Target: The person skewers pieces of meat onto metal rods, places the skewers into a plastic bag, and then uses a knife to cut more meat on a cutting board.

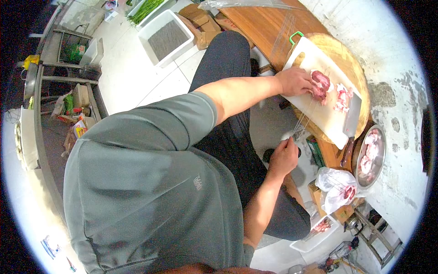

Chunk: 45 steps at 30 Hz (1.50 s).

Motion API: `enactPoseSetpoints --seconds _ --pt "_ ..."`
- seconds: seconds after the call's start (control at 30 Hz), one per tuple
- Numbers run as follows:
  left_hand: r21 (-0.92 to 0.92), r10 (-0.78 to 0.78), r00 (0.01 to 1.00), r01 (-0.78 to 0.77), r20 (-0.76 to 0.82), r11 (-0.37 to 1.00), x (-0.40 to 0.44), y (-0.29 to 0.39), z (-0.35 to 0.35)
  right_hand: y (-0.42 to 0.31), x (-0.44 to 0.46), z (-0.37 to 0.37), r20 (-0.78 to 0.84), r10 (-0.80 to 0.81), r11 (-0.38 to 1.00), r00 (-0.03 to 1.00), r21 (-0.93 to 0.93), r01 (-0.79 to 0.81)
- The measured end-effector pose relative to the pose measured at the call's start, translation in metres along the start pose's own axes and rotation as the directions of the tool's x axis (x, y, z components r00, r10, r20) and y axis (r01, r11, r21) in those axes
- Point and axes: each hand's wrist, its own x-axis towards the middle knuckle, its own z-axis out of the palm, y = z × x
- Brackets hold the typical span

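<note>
My left hand (294, 82) is closed on a piece of red meat (318, 94) over a white cutting board (315, 116). My right hand (284, 157) is lower down, pinching several thin skewers (299, 126) whose far ends point up toward that meat. Whether a skewer tip is in the meat I cannot tell. Another dark red piece of meat (321, 79) lies beside my left fingers. Paler cut pieces (342, 97) rest on the board, near a cleaver (351, 118) lying along its edge.
A round wooden block (360, 68) supports the board on a wooden table (255, 20). A metal bowl (379, 155) of pale meat and a plastic bag (332, 182) with meat stand lower right. A white tray (296, 246) holds meat; a white bin (148, 48) holds thin grey sticks.
</note>
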Motion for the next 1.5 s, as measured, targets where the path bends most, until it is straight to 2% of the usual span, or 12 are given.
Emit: enactPoseSetpoints --seconds 0.17,0.47,0.57,0.67,0.83,0.97,1.13,1.27,1.37,1.5 --pt "-0.021 0.021 0.999 -0.021 -0.025 1.0 0.0 -0.003 0.001 -0.004 0.005 0.0 0.03 0.033 0.999 0.999 -0.03 -0.032" --pt "0.002 0.02 1.0 -0.02 -0.012 1.0 0.001 -0.002 0.002 -0.004 0.012 -0.008 0.048 -0.004 1.0 0.999 -0.03 0.006" --pt "0.003 0.034 0.999 -0.034 -0.039 0.999 0.0 -0.001 0.003 -0.007 0.019 -0.021 0.199 0.016 0.996 0.98 -0.09 0.002" --pt "0.019 0.007 1.0 -0.007 -0.014 1.0 0.0 -0.001 0.001 0.005 0.018 -0.015 0.123 -0.024 0.998 0.992 -0.046 0.03" --pt "0.107 -0.045 0.998 0.04 0.041 0.993 -0.001 0.003 0.003 0.008 0.018 -0.014 0.102 -0.044 0.998 0.994 -0.044 0.048" --pt "0.089 -0.016 1.0 0.014 0.021 0.996 0.0 0.003 0.0 0.001 0.023 -0.016 0.137 -0.033 0.995 0.99 -0.094 0.046" --pt "0.067 -0.013 1.0 0.013 0.005 0.998 -0.001 -0.001 0.008 0.004 0.024 -0.002 0.104 -0.024 0.995 0.994 -0.098 0.034" --pt "0.103 -0.019 0.999 0.014 0.049 0.995 -0.001 0.0 0.005 0.004 0.026 0.003 0.132 -0.024 0.989 0.991 -0.14 0.042" --pt "0.081 -0.007 1.0 0.004 0.031 0.997 0.0 0.001 0.007 0.007 0.034 0.009 0.054 -0.081 0.993 0.995 -0.078 0.086" --pt "0.028 0.022 0.999 -0.023 0.032 0.999 0.001 0.0 0.001 -0.002 0.044 0.005 0.057 -0.065 0.997 0.996 -0.044 0.067"
